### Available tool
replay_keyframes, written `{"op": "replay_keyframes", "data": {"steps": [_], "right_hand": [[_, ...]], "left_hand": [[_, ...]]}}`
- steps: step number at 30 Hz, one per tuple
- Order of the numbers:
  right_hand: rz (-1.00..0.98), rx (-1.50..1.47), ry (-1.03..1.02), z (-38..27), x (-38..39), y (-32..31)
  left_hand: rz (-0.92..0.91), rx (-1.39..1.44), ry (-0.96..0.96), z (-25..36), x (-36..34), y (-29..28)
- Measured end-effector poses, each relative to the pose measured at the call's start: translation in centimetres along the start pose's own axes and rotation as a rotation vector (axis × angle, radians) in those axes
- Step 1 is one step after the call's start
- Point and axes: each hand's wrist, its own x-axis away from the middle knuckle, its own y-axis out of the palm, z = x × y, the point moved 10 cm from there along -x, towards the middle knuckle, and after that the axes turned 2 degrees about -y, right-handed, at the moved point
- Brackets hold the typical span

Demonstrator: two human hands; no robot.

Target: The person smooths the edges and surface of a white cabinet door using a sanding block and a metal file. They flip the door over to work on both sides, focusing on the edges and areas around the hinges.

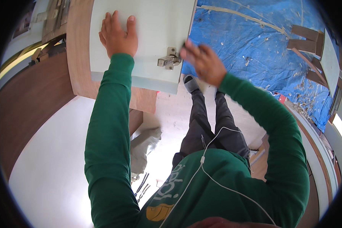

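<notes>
A pale cabinet panel (155, 22) lies over a reddish wooden board (78, 45). My left hand (119, 38) rests flat on the panel's upper left part, fingers spread. A metal hinge (170, 57) is fixed near the panel's right edge. Just right of the hinge, at that edge, my right hand (205, 62) is blurred, its fingers bent round a small dark thing that I cannot make out.
A blue tarp (247, 34) with scraps covers the upper right, where wooden pieces (307, 45) stand. My feet (192, 83) are below the panel's right edge. Brown boards (30, 125) line the left; a grey cloth bundle (144, 148) lies below the panel.
</notes>
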Motion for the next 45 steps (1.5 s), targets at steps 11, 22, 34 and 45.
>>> {"op": "replay_keyframes", "data": {"steps": [11, 22, 34, 45], "right_hand": [[-0.028, -0.108, -0.061, -4.4, 2.3, -0.5], [-0.144, -0.037, -0.079, -5.6, 2.6, -0.1], [-0.113, 0.029, -0.039, -5.1, 1.6, -2.5], [-0.203, -0.006, -0.101, -6.8, 2.4, -2.3]], "left_hand": [[0.059, 0.013, 0.039, -0.6, -0.2, 0.1], [0.071, 0.016, 0.056, -0.6, -0.2, -0.1], [-0.066, -0.080, -0.011, 0.4, -0.1, 0.2], [-0.028, -0.094, 0.005, -0.1, 0.0, 0.2]]}}
